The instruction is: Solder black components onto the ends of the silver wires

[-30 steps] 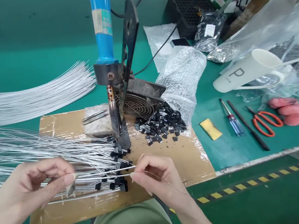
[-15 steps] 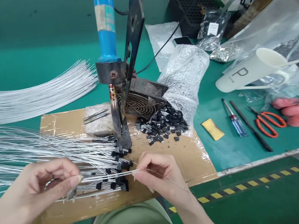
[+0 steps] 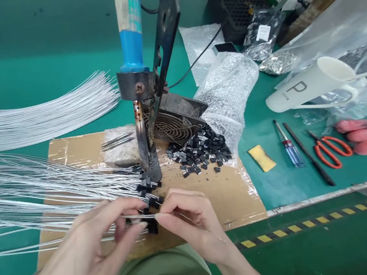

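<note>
Over the cardboard, near the table's front edge, the left hand and right hand meet fingertip to fingertip, both pinching one thin wire just in front of the soldering iron. Wires tipped with black parts fan out to the left; loose black parts lie piled beside the fan.

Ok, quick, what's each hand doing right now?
Left hand: closed in a pinch on a thin white wire, fingertips almost meeting the right hand's.
Right hand: closed in a pinch on a fine wire.
</note>
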A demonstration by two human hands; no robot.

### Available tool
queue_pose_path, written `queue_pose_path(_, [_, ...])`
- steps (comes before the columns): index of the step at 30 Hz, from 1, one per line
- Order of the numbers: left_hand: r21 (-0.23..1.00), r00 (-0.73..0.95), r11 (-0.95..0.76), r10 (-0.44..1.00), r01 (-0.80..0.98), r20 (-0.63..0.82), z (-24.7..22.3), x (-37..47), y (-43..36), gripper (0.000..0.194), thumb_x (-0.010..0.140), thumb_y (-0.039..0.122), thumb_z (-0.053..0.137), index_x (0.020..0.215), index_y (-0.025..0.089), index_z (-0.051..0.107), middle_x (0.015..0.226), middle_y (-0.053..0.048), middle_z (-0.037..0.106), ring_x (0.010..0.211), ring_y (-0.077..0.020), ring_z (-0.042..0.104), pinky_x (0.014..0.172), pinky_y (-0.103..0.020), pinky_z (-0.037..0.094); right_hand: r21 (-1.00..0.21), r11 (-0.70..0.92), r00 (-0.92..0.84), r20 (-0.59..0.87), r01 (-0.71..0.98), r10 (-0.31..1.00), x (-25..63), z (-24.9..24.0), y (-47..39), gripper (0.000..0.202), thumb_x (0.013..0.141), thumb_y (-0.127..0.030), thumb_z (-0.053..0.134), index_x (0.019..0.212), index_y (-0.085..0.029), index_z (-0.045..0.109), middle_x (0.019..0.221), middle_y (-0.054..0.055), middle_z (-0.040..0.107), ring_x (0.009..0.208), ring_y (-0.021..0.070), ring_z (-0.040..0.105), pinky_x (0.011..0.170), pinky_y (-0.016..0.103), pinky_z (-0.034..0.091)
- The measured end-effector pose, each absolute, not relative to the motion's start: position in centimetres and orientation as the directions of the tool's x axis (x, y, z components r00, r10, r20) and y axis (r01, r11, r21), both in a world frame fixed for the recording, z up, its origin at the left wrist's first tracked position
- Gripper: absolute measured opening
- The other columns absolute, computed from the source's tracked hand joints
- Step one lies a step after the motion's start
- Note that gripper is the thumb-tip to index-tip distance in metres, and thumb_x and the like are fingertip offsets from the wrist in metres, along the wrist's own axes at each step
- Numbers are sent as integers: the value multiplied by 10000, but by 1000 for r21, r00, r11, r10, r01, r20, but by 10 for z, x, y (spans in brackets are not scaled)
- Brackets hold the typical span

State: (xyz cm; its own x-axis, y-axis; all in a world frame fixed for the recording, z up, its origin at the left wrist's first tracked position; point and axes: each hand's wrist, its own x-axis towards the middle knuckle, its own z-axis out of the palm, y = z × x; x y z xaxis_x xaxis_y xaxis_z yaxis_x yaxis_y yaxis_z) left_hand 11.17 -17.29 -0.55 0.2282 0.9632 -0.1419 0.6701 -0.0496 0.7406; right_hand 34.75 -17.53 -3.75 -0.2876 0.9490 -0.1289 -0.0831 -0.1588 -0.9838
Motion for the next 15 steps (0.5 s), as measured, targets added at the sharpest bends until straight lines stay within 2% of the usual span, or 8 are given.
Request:
queue_pose_path(1, [754,271,-50,947,655,-173,-6,121,-175,167,971,483,695,1057,381,795,878,15,815,731,-185,761,613,-229,584,-985,-152,-284,-123,-81,951,347,-37,-176,372,998,-421,769,707,-198,707,680,-15,555,628,138,474,566,305,305])
queue_pose_path(3, [786,330,-15,913,618,-241,-6,136,-175,209,1035,452,601,963,340,762,798,12,774,681,-174,711,558,-231,524,-985,-147,-266,-117,-93,957,345,-39,-177,360,995,-411,778,714,-194,718,686,-15,565,628,132,478,569,296,320])
queue_pose_path(6, [825,241,135,919,549,-311,-8,145,-174,303,1024,470,593,826,275,715,647,9,663,574,-159,576,502,-237,417,-970,-187,-211,-152,-158,966,345,-46,-180,354,1034,-409,736,759,-187,769,680,-21,576,548,99,481,514,263,330])
queue_pose_path(8, [828,153,249,917,502,-368,-8,144,-172,327,993,491,631,790,246,706,632,9,634,564,-142,523,511,-227,386,-943,-207,-120,-181,-259,976,347,-52,-181,419,1091,-460,632,835,-188,822,682,-12,599,505,93,512,476,239,372])
queue_pose_path(12, [828,77,343,906,444,-417,-7,139,-170,331,931,532,719,809,225,743,676,-6,676,580,-129,542,514,-207,387,-859,-195,-25,-208,-473,978,351,-60,-181,634,1121,-634,434,995,-205,884,765,51,701,578,145,638,482,244,536])
queue_pose_path(15, [832,34,348,916,432,-401,-8,138,-168,295,901,521,758,832,235,783,750,-33,757,623,-146,622,505,-199,412,-854,-184,37,-231,-487,972,347,-62,-182,609,1127,-589,470,915,-204,892,716,51,701,549,126,628,459,210,530])
